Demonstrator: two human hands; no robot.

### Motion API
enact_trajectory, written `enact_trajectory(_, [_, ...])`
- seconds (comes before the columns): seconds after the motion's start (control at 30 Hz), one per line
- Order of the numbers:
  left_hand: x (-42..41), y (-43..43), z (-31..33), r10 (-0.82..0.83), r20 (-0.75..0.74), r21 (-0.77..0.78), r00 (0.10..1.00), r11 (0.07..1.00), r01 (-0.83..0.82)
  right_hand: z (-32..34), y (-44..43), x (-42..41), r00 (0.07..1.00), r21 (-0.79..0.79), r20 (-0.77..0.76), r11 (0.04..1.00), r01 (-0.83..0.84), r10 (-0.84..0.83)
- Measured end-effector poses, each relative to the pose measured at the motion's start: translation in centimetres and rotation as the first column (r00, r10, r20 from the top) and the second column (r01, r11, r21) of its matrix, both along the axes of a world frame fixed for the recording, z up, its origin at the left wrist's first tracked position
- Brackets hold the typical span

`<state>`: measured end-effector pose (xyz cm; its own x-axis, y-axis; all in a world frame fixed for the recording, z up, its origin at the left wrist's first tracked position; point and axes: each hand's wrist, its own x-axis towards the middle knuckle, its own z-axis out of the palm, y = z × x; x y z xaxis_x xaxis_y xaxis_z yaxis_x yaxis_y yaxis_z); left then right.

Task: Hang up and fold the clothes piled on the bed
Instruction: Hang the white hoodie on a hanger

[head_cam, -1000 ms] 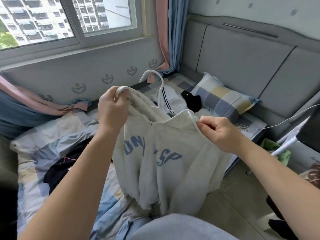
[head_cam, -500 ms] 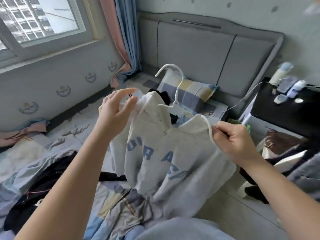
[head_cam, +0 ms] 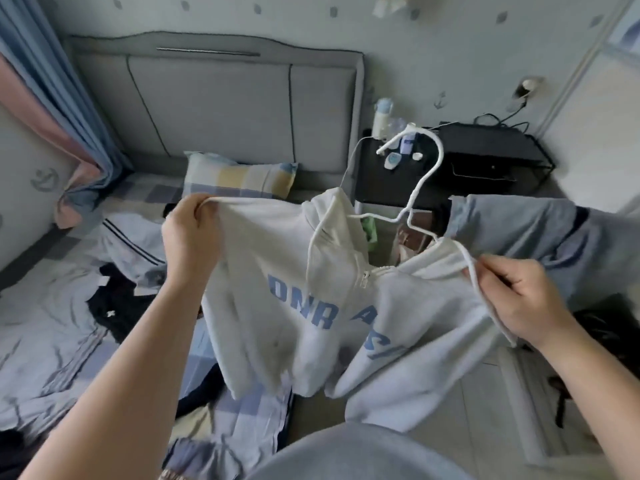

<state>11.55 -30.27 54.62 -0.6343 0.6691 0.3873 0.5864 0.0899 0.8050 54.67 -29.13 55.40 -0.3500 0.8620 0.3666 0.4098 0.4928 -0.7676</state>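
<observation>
A pale grey zip hoodie (head_cam: 294, 289) with blue letters hangs in the air before me on a white hanger (head_cam: 427, 174), whose hook sticks up at the right. My left hand (head_cam: 192, 237) grips the hoodie's left shoulder. My right hand (head_cam: 519, 299) pinches the right shoulder and the hanger's right end. The hanger's left arm is hidden inside the cloth. Below and to the left, dark clothes (head_cam: 117, 303) and a striped pale garment (head_cam: 138, 244) lie on the bed (head_cam: 45, 323).
A checked pillow (head_cam: 239, 178) leans against the grey headboard (head_cam: 214, 98). A black bedside stand (head_cam: 478, 161) with small bottles and cables is at the right. A blue garment (head_cam: 540, 233) hangs over something at the right. Pale floor lies below.
My view has swung right, from the window to the headboard and the bedside stand. The hoodie has spread wider between my hands, and my left hand has closed on its shoulder.
</observation>
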Motion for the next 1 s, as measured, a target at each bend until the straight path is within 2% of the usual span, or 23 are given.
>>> enact_trajectory(0.07, [4.0,3.0,0.0,-0.036,0.042,-0.067,0.998,0.997,0.039,-0.1,-0.4,3.1,0.998,0.005,-0.004,0.998,0.065,-0.065])
enact_trajectory(0.17, [10.3,6.3,-0.6,-0.047,-0.044,-0.331,0.998,0.943,0.03,-0.4,-1.4,8.0,0.986,-0.006,-0.022,0.986,0.167,-0.167])
enact_trajectory(0.2, [12.5,7.0,-0.8,-0.113,-0.085,-0.359,0.99,0.93,0.076,-0.5,-1.7,9.6,0.979,-0.021,-0.037,0.98,0.198,-0.198])
enact_trajectory(0.23, [14.8,7.7,-0.9,-0.241,-0.12,-0.324,0.963,0.926,0.191,-0.7,-2.1,11.1,0.973,-0.035,-0.048,0.974,0.223,-0.225])
enact_trajectory(0.27, [17.1,8.4,-0.9,-0.41,-0.151,-0.265,0.899,0.893,0.363,-0.7,-2.4,12.5,0.969,-0.039,-0.047,0.969,0.242,-0.244])
enact_trajectory(0.33, [21.8,9.7,-1.1,-0.685,-0.186,-0.233,0.705,0.728,0.645,-0.8,-3.1,15.2,0.964,-0.028,-0.019,0.964,0.266,-0.267])
enact_trajectory(0.4, [26.2,10.8,-1.6,-0.778,-0.201,-0.265,0.595,0.628,0.732,-0.8,-3.6,17.9,0.951,-0.037,-0.007,0.95,0.309,-0.309])
enact_trajectory(0.47, [29.9,11.9,-3.0,-0.772,-0.191,-0.278,0.607,0.635,0.721,-1.0,-4.1,21.0,0.931,-0.046,-0.018,0.93,0.363,-0.365])
enact_trajectory(0.6, [36.4,14.1,-5.8,-0.642,-0.091,-0.292,0.761,0.748,0.597,-1.3,-5.5,27.5,0.872,-0.066,-0.024,0.871,0.486,-0.489])
enact_trajectory(0.77, [44.1,17.4,-5.2,-0.505,0.033,-0.168,0.862,0.848,0.503,-2.1,-7.9,33.6,0.778,-0.134,-0.027,0.773,0.62,-0.628])
enact_trajectory(0.87, [48.9,18.9,-4.5,-0.561,0.028,-0.277,0.827,0.791,0.546,-1.9,-8.3,34.7,0.745,-0.146,-0.052,0.744,0.653,-0.665])
enact_trajectory(0.93, [52.2,19.0,-4.3,-0.685,0.006,-0.335,0.729,0.685,0.647,-1.8,-8.3,35.2,0.704,-0.159,-0.099,0.71,0.686,-0.703])
enact_trajectory(1.0, [55.3,18.4,-4.1,-0.794,0.072,-0.313,0.603,0.557,0.77,-2.2,-8.4,35.9,0.662,-0.167,-0.108,0.67,0.723,-0.741])
